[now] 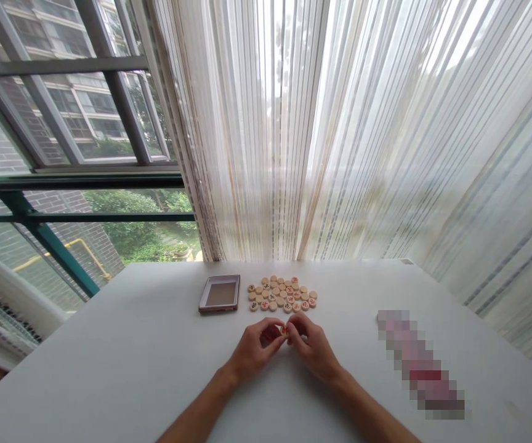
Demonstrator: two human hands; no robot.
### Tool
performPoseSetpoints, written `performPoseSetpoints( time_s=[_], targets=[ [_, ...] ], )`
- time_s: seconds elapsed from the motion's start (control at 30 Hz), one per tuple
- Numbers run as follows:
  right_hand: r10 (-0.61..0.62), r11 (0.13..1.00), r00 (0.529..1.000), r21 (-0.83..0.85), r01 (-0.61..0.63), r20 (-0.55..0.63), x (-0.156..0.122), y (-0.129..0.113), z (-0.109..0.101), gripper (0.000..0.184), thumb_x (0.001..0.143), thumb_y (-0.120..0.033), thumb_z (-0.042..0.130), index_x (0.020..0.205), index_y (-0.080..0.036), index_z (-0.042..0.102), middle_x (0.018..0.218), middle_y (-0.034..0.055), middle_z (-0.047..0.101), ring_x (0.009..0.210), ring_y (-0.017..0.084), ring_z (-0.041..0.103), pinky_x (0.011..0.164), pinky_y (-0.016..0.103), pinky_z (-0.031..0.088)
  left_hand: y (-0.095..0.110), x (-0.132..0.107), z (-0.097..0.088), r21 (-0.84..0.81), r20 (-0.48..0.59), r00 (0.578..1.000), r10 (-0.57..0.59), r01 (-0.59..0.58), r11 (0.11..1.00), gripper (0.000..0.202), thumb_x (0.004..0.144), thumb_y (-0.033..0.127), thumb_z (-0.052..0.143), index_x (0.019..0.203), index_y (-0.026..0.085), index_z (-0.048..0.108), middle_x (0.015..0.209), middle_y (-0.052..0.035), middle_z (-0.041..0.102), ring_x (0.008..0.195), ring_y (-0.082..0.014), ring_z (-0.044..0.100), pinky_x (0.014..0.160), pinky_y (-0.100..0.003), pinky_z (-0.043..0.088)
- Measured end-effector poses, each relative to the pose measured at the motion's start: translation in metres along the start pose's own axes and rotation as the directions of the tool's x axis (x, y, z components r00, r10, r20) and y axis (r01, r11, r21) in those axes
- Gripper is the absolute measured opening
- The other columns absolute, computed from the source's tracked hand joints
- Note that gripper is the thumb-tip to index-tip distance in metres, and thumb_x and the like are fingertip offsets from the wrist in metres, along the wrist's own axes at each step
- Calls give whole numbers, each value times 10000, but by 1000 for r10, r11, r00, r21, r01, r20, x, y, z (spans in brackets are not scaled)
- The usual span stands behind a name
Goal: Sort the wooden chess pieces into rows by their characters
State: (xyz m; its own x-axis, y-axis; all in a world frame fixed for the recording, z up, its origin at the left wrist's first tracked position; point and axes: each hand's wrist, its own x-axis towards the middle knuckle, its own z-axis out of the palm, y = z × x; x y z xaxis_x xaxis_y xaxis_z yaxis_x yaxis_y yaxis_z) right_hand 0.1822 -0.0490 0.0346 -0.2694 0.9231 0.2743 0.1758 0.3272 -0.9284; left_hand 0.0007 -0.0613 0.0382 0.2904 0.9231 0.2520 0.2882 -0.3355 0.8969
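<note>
In the head view, pinching a small, round, pale wooden disc (285,330) bearing a red character between the left hand (253,348) and the right hand (314,348), with both close together and clamping on its opposite sides by thumb and bent fingers. Holding it low over the smooth white desk (132,357) or resting it there, not showing which. Facing a loose, flat cluster of similar discs (281,295) just beyond the hands, with red characters on some, black ones on others and plain faces on many. Having a shallow, rectangular box (204,296) with a white inner border and brown bottom standing left of that cluster. Seeing an elongated, pinkish patch (416,363), too pixelated to make out, at the right, well apart from the right hand. Looking past the far edge at a sheer, white, striped curtain (362,123), with a grey-framed window (58,66), a dark green metal railing (76,181) and leafy green shrubs (130,221) at the left.
</note>
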Motion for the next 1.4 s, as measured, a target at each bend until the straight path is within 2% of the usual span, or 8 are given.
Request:
performPoseSetpoints(
  time_s=[0.13,0.3,0.43,0.73,0.9,1.1,1.4],
  targets=[
    [-16,1000,1000,6,16,18,-2,-2,-1,248,964,-436,519,917,-198,573,820,41,678,698,174,657,652,285,538,1,0,0,-52,9,1000,-15,16,999,327,894,410,643,1112,167,643,872,-66,737,793,-180,687,757,-294,548],
    [-80,997,996,-11,80,39,-2,-2,-2,163,929,-329,565,1031,-203,582,902,54,701,790,187,682,739,305,553,-2,1,0,-90,-20,999,-33,32,995,357,887,422,652,1129,160,632,893,-71,728,800,-183,683,749,-298,556],
    [-116,993,993,-18,117,37,-2,0,-1,157,913,-276,580,1051,-201,586,939,54,695,806,175,674,741,293,553,-5,2,0,-110,-17,999,-31,29,993,359,892,411,648,1148,161,616,903,-73,725,794,-179,685,743,-294,559],
    [-114,993,991,-23,116,76,-2,-6,-1,178,923,-316,588,1054,-195,591,930,46,682,774,154,660,694,274,556,-8,2,0,-133,-23,999,-39,36,990,327,910,414,621,1118,164,591,926,-76,720,745,-164,677,719,-291,553],
    [-141,987,986,-67,147,87,-3,-3,1,137,899,-275,602,1014,-201,609,913,40,693,758,150,647,704,284,552,-10,2,0,-117,-32,999,-43,39,992,301,893,427,639,1031,165,585,837,-52,691,741,-157,646,692,-262,520],
    [-193,973,976,-109,204,103,-4,0,4,141,865,-221,610,1005,-211,620,908,34,700,759,150,631,719,294,541,-12,2,-1,-105,-36,998,-56,52,993,311,864,458,666,935,169,575,696,7,613,626,-116,559,596,-222,449],
    [-155,979,984,-123,166,92,-4,-1,3,112,873,-255,629,974,-207,619,878,27,683,750,150,628,702,284,540,-9,2,0,-146,-26,997,-79,75,986,331,907,492,600,962,166,599,809,-50,703,692,-155,649,653,-254,511]
  ],
)
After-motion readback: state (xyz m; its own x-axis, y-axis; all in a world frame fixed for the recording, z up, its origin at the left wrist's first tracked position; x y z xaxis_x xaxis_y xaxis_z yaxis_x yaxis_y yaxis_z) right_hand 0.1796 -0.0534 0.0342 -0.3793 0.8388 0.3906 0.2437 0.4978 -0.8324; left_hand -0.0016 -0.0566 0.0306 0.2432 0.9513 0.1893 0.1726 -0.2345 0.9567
